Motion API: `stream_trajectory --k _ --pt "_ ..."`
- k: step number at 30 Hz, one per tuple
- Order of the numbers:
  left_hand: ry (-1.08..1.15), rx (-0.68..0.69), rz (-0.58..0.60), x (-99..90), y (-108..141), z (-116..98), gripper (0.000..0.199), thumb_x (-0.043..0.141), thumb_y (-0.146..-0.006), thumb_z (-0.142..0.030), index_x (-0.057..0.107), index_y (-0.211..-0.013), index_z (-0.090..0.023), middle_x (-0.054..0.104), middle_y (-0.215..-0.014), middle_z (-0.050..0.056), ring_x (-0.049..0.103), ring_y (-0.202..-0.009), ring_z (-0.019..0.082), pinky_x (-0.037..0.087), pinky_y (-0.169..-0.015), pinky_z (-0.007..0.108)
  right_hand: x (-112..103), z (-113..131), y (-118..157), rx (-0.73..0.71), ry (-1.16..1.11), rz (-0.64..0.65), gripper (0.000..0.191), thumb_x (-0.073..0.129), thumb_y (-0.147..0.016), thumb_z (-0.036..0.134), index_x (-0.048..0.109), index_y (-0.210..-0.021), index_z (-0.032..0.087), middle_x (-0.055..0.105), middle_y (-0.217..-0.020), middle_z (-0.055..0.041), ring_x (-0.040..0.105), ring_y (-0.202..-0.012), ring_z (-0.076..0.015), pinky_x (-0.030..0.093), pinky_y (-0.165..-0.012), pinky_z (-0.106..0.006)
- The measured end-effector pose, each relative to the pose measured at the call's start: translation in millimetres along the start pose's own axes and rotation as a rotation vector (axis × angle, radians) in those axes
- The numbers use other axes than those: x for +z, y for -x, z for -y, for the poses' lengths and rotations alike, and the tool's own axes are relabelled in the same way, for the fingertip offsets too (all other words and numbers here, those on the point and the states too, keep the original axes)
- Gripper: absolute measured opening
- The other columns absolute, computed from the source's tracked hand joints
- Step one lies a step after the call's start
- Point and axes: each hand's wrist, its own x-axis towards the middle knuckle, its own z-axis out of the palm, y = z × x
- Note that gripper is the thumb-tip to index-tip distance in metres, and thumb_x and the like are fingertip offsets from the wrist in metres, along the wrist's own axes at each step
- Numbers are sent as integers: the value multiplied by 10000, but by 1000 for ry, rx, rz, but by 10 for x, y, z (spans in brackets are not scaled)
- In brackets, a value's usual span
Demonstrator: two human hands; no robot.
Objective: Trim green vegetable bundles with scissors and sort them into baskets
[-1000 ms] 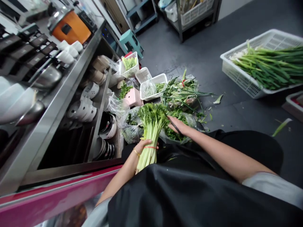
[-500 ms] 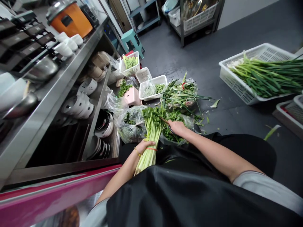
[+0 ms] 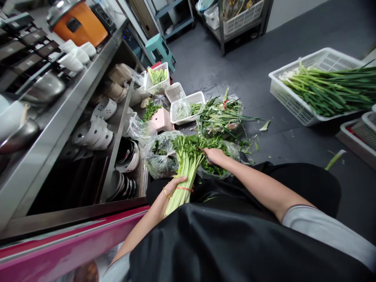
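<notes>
A bunch of celery-like green stalks (image 3: 188,162) with leafy tops lies slanted over my lap, its lower part tied with a red band (image 3: 183,188). My left hand (image 3: 177,184) is wrapped round the stalks just above the band. In my right hand (image 3: 216,156) is a pair of scissors (image 3: 208,158), its blades at the right side of the leafy tops. Beneath that hand an open plastic bag holds cut green leaves (image 3: 213,168). To the left of the bunch is a clear bag of greens (image 3: 161,154).
Steel shelving (image 3: 67,105) with bowls runs along the left. A pile of scallions (image 3: 220,115) and a white tray (image 3: 188,107) lie ahead. On the right, a white basket (image 3: 302,107) holds long green stalks; a teal stool (image 3: 160,49) stands far ahead.
The celery bunch and my left hand have shifted slightly left in the view. My right hand has moved a little left with the scissors. The whole view has shifted slightly.
</notes>
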Motion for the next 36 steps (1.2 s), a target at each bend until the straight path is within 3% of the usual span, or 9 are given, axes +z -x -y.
stream_trajectory --k 5,8,12,15,20,25,30,33,36 --pt "3 5 -46 -44 13 24 484 676 -708 -518 679 -906 -76 693 -708 121 630 -547 193 494 -503 288 44 -304 119 -34 -182 96 282 434 -950 380 564 -1086 170 691 -944 -63 664 -822 -177 468 -727 -241" --pt "-69 123 -134 -3 -36 -16 496 759 -629 -493 663 -873 -73 688 -710 107 628 -563 193 496 -537 294 29 -327 202 46 -303 103 347 347 -981 372 514 -1161 126 675 -949 -92 656 -806 -180 466 -725 -254" --pt "-137 402 -306 47 -118 -99 539 836 -540 -418 613 -925 -113 673 -760 39 613 -649 156 485 -648 274 -29 -119 296 106 -73 -142 471 341 -973 377 388 -1355 107 578 -1133 -198 606 -989 -288 433 -831 -373" --pt "-231 474 -354 42 -170 -122 559 830 -534 -413 571 -945 -134 655 -796 22 603 -715 161 470 -701 286 -53 127 294 76 140 -191 475 303 -961 248 361 -1409 100 554 -1143 -213 575 -1027 -317 403 -862 -421" --pt "-398 513 -335 42 -174 -99 555 817 -586 -432 566 -987 -142 667 -892 48 608 -807 183 475 -772 315 -71 310 144 9 174 -182 440 237 -942 149 437 -1312 24 565 -1148 -263 585 -1035 -329 402 -859 -445" --pt "-188 435 -146 78 -166 -99 698 756 -617 -608 618 -1090 -113 682 -1046 127 631 -960 262 472 -905 396 -102 -78 102 -126 99 -5 289 364 -964 297 565 -1123 164 680 -951 -124 652 -875 -242 444 -736 -311" --pt "-149 447 -178 110 -245 -49 778 752 -600 -643 604 -1153 -116 657 -1167 151 598 -1093 301 435 -991 416 -32 -306 207 -151 -184 96 348 375 -974 411 499 -1159 143 658 -1037 -114 641 -912 -191 446 -766 -252" --pt "-343 470 -241 109 -254 -13 724 733 -639 -620 599 -1152 -127 657 -1176 139 596 -1094 296 437 -987 406 -4 -156 220 -23 -144 43 392 403 -952 413 472 -1206 123 607 -1115 -178 629 -980 -256 454 -833 -342" --pt "-554 496 -332 72 -232 21 629 691 -698 -593 612 -1130 -142 668 -1152 122 588 -1108 291 425 -1001 396 -11 -7 156 60 -57 -20 347 407 -934 299 502 -1193 88 577 -1144 -249 608 -1034 -333 430 -880 -460"
